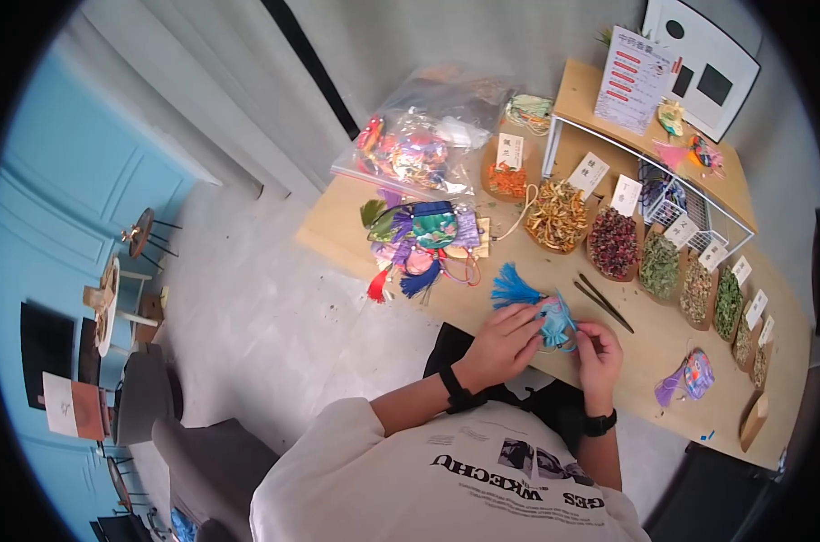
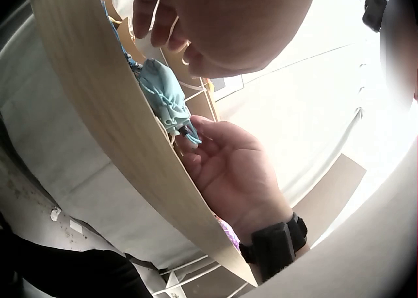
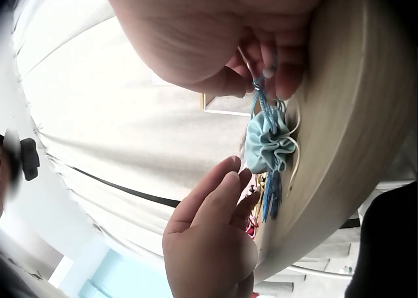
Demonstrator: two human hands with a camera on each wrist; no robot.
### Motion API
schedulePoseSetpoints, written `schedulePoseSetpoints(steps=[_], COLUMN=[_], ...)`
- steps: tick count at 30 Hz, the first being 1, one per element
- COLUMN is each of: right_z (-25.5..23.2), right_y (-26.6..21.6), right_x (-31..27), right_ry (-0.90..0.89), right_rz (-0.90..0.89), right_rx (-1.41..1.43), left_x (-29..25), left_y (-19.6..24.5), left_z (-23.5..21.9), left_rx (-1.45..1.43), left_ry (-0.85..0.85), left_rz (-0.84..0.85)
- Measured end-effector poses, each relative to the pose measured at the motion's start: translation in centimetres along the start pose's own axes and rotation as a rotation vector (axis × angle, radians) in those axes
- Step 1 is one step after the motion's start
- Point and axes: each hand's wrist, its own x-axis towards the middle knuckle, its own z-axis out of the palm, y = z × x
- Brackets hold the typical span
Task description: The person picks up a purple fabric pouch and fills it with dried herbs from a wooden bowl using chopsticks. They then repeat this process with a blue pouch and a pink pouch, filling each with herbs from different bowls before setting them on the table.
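Observation:
A small light-blue drawstring pouch (image 1: 555,322) with a blue tassel (image 1: 515,286) lies near the table's front edge. Its gathered neck and cords (image 3: 263,102) show in the right wrist view. My right hand (image 1: 599,357) pinches the cord ends between thumb and fingers, just off the pouch's mouth. On the other side, my left hand (image 1: 502,346) reaches over the tassel end with its fingers extended, fingertips right at the pouch. Seen from the right wrist, those left fingers (image 3: 219,193) are fairly straight and grip nothing.
Paper trays of dried herbs (image 1: 613,242) curve along the table's back and right. Two dark tweezers-like sticks (image 1: 604,301) lie behind the pouch. Several finished sachets (image 1: 428,235) pile at left beside a clear plastic bag (image 1: 419,149). A purple-tasselled sachet (image 1: 697,374) lies at right.

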Motion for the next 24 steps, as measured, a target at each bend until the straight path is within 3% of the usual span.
schedulePoseSetpoints(steps=[18,21,24], right_z=[-0.5,-0.8,-1.4], right_y=[-0.1,0.6,0.6], right_x=[-0.3,-0.3,-0.7], right_ry=[0.001,0.004,0.024], right_rz=[0.054,-0.040,-0.009], right_rx=[0.080,0.033,-0.018], left_x=[-0.5,-0.4,-0.3], left_y=[0.2,0.2,-0.1], left_z=[0.6,0.8,1.0], left_rx=[0.007,0.009,0.005], left_ry=[-0.087,-0.090,-0.094], left_rz=[0.080,0.077,0.062])
